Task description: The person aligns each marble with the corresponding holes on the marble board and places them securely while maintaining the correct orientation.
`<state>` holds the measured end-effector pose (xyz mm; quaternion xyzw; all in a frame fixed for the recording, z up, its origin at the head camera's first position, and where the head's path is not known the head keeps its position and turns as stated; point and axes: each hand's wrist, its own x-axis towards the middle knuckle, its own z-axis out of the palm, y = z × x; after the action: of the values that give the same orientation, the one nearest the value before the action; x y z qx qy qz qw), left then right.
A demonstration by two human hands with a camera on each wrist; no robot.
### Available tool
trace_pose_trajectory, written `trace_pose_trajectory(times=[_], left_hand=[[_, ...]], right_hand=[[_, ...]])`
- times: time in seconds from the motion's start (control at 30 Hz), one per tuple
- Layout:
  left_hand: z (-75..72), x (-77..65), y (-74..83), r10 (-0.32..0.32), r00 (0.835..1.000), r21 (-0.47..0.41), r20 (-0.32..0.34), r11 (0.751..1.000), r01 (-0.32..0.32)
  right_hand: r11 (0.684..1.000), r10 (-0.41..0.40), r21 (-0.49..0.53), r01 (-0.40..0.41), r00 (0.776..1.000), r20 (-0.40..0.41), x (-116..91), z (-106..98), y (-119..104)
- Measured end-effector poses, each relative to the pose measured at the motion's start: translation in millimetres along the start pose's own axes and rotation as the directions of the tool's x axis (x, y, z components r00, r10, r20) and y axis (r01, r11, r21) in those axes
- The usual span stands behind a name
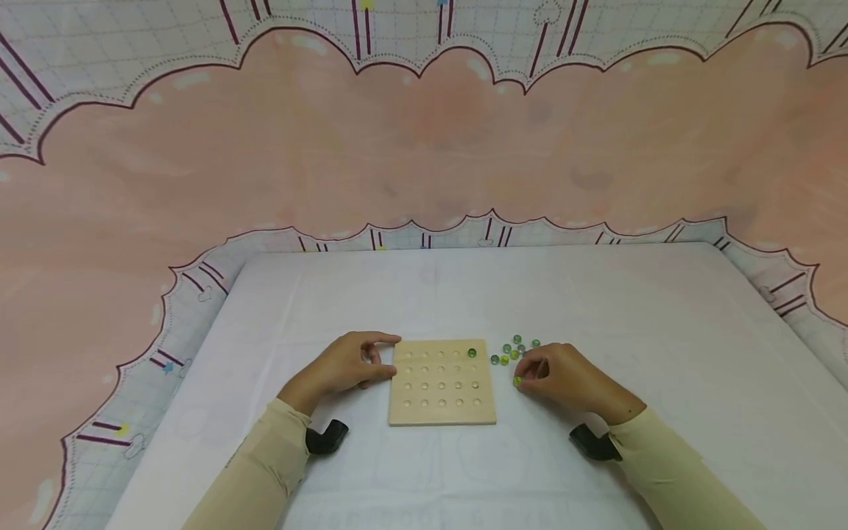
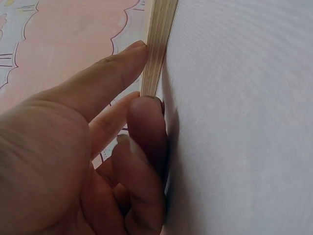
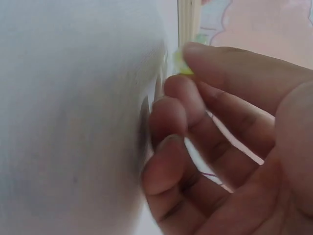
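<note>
A square wooden board (image 1: 433, 421) with rows of shallow round hollows lies flat on the table. One green glass marble (image 1: 472, 352) sits in a hollow near its far right corner. My left hand (image 1: 351, 362) touches the board's left edge with straight thumb and index fingertips; its other fingers bend inward beside the edge, as the left wrist view shows. Right of the board, my right hand (image 1: 563, 375) pinches a yellow-green marble (image 1: 517, 381) between thumb and fingers, low over the table. In the right wrist view that marble (image 3: 185, 68) is blurred and partly covered by the thumb.
Several loose green and yellow-green marbles (image 1: 505, 361) lie in a cluster beyond the right hand, near the board's right edge. A white cloth (image 1: 331, 294) covers the table. Black wrist cameras (image 1: 327, 438) sit below each hand. Behind hangs a pink patterned backdrop (image 1: 424, 147).
</note>
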<state>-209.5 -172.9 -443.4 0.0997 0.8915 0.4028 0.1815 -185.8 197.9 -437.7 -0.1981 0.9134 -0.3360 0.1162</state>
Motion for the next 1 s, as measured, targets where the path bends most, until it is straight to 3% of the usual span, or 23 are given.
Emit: trace_pose_trajectory(times=[0.47,1.0], left_hand=[[-5.0,-0.1,0.2,0.007,1.000,-0.021,0.018,1.000,-0.007],[-6.3,-1.8,0.1,0.013,0.999,-0.031,0.029,0.999,-0.012]], right_hand=[[0.998,-0.048,0.040,0.054,0.991,-0.122,12.9,2.0,-22.5],[0.997,-0.046,0.056,0.051,0.996,-0.081,36.6,19.0,-38.1]])
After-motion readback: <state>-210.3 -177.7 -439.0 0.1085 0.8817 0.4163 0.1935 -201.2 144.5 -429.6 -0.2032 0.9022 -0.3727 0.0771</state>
